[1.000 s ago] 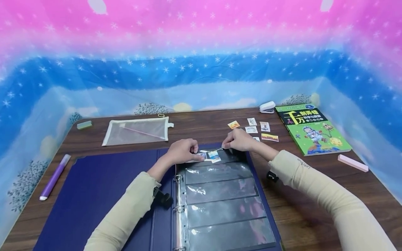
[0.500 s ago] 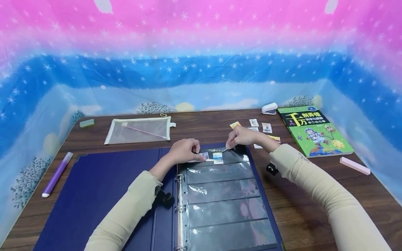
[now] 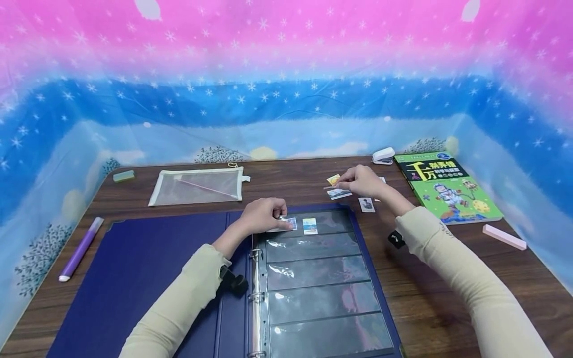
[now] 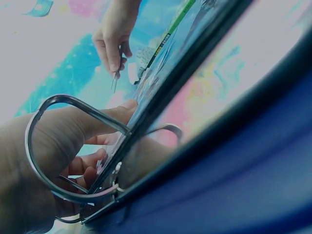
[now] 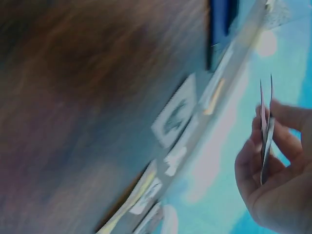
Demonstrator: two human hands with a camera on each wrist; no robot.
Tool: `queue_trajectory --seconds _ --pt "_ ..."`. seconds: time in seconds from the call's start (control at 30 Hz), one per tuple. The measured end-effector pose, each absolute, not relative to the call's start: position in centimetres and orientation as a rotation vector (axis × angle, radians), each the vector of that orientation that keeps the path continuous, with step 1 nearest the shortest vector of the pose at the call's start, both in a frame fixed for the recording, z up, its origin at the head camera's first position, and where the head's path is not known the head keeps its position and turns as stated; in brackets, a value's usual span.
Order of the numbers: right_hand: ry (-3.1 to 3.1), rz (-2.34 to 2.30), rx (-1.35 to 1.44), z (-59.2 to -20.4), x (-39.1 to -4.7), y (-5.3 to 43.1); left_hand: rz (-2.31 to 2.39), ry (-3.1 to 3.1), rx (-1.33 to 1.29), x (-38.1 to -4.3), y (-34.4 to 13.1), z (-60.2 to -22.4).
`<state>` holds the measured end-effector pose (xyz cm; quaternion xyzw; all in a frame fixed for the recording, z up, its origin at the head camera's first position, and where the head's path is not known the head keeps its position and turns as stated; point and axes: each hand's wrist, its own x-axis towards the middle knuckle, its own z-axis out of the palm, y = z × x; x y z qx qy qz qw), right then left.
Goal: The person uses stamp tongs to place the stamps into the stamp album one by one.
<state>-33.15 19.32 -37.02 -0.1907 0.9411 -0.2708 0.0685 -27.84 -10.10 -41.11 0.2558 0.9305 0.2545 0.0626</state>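
A navy ring binder (image 3: 170,263) lies spread on the table, with a black pocket page (image 3: 322,298) on its rings. My left hand (image 3: 265,215) pinches the page at its top left, thumb on one face and fingers behind it. Beside that thumb a small stamp (image 3: 292,223) shows, partly covered. To its right another stamp (image 3: 310,226) sits upright in the top strip. My right hand (image 3: 362,180) holds tweezers (image 5: 265,141), their tips apart with nothing between them. Those tips hover by loose stamps beyond the binder, including an orange one (image 3: 333,179) and a dark landscape one (image 3: 339,194).
Another loose stamp (image 3: 366,205) lies below the right hand, which covers others. A white stapler (image 3: 383,155), a green book (image 3: 447,186) and a pink bar (image 3: 504,236) are at right. A mesh pouch (image 3: 197,187), a pale green block (image 3: 124,176) and a purple marker (image 3: 80,248) are at left.
The tilted stamp in the top strip was straightened. My right hand then left it with the tweezers, moving up and right to the loose stamps. The left hand kept its place.
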Motion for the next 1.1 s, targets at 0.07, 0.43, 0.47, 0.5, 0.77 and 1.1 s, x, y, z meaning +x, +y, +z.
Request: queue_trajectory --seconds 0.07,0.43,0.47,0.5,0.77,1.1 --pt "2.95 -0.778 -0.504 -37.1 -33.3 20.0 0.774 2.81 0.79 -27.8 -10.1 -41.1" --pt "3.023 -0.646 -0.245 -38.6 -34.8 22.6 0.853 2.783 0.822 -27.8 -10.0 -41.4" --pt "3.011 -0.642 -0.242 -38.6 -34.9 22.8 0.851 2.788 0.825 -27.8 -10.0 -41.5" --pt "3.002 -0.638 -0.241 -38.6 -34.9 23.0 0.85 2.79 0.825 -27.8 -10.0 -41.5" --pt "2.962 -0.598 -0.236 -38.8 -34.7 23.5 0.867 2.794 0.789 -27.7 -10.2 -41.4" --pt "2.993 -0.584 -0.299 -38.8 -34.1 23.5 0.86 2.791 0.773 -27.8 -10.0 -41.2"
